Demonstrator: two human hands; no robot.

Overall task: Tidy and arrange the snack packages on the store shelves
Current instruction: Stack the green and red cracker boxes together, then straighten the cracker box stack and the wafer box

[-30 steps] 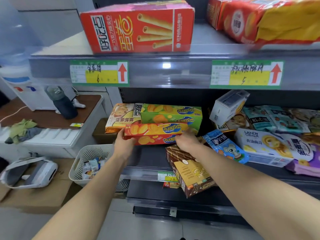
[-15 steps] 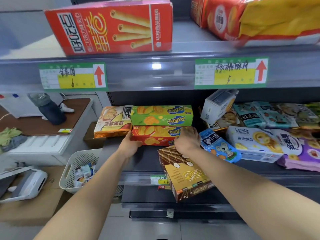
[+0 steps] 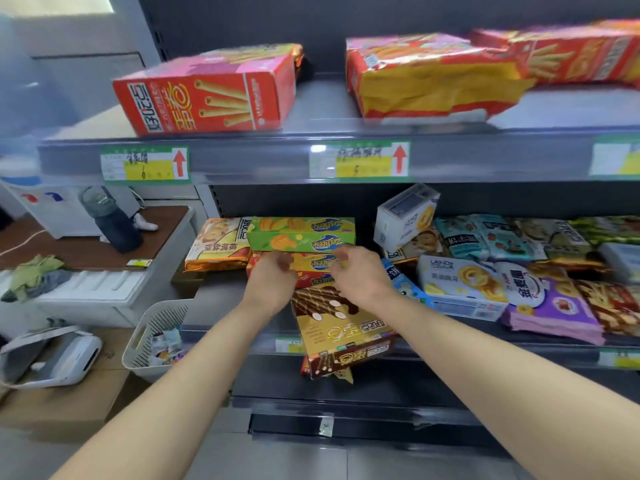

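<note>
Hovering before the red Zecheese box (image 3: 313,264), my left hand (image 3: 272,282) and right hand (image 3: 360,277) are loosely curled and empty; I judge it squared for stacking.

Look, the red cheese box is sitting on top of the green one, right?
Not quite. The head view shows it the other way round: the green cheese box is sitting on top of the red cheese box.
</note>
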